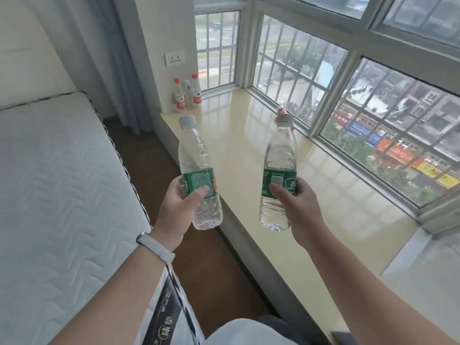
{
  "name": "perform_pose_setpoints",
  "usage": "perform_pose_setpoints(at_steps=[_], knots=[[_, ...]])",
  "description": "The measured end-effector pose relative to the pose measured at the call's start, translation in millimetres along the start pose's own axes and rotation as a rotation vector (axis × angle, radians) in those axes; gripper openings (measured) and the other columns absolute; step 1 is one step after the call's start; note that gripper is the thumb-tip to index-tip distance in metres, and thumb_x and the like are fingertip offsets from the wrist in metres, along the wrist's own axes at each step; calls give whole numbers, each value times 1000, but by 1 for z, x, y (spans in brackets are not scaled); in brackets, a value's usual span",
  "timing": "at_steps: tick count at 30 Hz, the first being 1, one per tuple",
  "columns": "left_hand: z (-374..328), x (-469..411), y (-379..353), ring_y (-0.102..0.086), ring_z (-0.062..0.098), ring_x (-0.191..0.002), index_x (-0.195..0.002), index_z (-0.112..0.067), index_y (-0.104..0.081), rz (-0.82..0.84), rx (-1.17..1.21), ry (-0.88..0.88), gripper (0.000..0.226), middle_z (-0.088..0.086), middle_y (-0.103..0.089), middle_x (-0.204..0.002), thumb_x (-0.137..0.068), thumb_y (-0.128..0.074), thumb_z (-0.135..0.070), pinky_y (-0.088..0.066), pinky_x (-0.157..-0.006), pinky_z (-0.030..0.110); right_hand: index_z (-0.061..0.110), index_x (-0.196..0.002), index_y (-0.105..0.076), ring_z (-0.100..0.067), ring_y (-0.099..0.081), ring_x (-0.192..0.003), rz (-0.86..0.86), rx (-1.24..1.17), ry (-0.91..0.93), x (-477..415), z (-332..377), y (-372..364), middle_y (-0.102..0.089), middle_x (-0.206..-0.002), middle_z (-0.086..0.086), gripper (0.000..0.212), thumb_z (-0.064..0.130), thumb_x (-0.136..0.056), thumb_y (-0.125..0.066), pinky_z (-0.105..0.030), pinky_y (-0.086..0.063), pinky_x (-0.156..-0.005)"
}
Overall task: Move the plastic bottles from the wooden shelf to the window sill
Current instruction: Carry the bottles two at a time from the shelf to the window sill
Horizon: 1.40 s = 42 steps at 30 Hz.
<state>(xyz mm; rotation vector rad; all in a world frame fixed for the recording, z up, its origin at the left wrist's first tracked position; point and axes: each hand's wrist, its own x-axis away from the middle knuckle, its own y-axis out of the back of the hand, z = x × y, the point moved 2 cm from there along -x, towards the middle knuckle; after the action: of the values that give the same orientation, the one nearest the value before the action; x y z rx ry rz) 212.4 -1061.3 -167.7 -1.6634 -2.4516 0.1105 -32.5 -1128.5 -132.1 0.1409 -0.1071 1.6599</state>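
Observation:
My left hand (175, 210) grips a clear plastic bottle (196, 155) with a green label, held upright over the front edge of the cream window sill (239, 150). My right hand (298, 207) grips a second green-labelled bottle (280, 155), upright above the middle of the sill. Both bottles hang in the air, clear of the sill's surface. At the sill's far left corner stand two red-capped bottles with red labels (179, 97) (196, 90), a third clear one between them. Behind the right bottle's cap a red-labelled bottle (282, 111) shows by the window. The wooden shelf is out of view.
A white mattress (57, 183) lies on the left, with a strip of brown floor (149, 170) between it and the sill. Barred windows (373, 108) run along the sill's far side. A wall socket (174, 58) and a grey curtain (124, 70) are beyond.

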Motion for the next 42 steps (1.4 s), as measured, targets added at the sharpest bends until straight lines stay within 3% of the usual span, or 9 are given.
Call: perform_pose_setpoints(at_steps=[8,15,24,27,34,39,42], knots=[[-5,-68,16,-71,25,-105,-124,-13,-60,-70,-4,18,46,4,-74,-110,-81,-73,-23,-56,-92,44,21,-102,-67,-28,-72,-91,43,35,-18,-71,2,-35,-75,-96,-4,27,22,-77,-77,-42,-59,-78],[6,-146,30,-71,23,-104,-124,-13,-60,-164,-65,42,47,6,-72,-113,-81,-73,-27,-58,-89,41,21,-98,-68,-34,-71,-94,103,75,-86,-165,-14,-74,-74,-97,-9,31,29,-68,-74,-53,-59,-84],[-7,-257,22,-71,24,-105,-122,-17,-61,-230,-135,118,49,3,-72,-113,-77,-75,-30,-57,-93,49,23,-97,-67,-33,-71,-94,165,30,-133,-300,-1,-110,-74,-98,-7,34,33,-65,-74,-56,-57,-87],[-19,-282,17,-70,22,-106,-118,-19,-61,-246,-173,125,47,-1,-72,-109,-74,-75,-30,-57,-91,44,22,-99,-67,-32,-70,-94,193,17,-121,-333,7,-121,-74,-98,-7,35,33,-66,-74,-53,-57,-87],[-45,-323,28,-69,26,-109,-122,-20,-60,-289,-213,90,53,4,-71,-115,-73,-76,-34,-54,-96,56,23,-102,-66,-28,-71,-94,249,7,-100,-381,24,-154,-74,-98,-5,34,31,-70,-74,-50,-57,-88],[-56,-353,56,-70,19,-106,-120,-23,-60,-329,-215,89,55,-4,-72,-110,-69,-76,-39,-55,-96,51,20,-103,-66,-28,-71,-93,269,29,-72,-409,36,-184,-73,-98,-7,31,26,-75,-76,-44,-59,-82],[-53,-377,73,-70,17,-105,-120,-22,-60,-328,-195,89,49,-3,-73,-110,-74,-75,-30,-56,-96,48,19,-104,-65,-28,-71,-95,244,32,-83,-429,36,-205,-73,-99,-7,22,16,-84,-74,-40,-58,-81]])
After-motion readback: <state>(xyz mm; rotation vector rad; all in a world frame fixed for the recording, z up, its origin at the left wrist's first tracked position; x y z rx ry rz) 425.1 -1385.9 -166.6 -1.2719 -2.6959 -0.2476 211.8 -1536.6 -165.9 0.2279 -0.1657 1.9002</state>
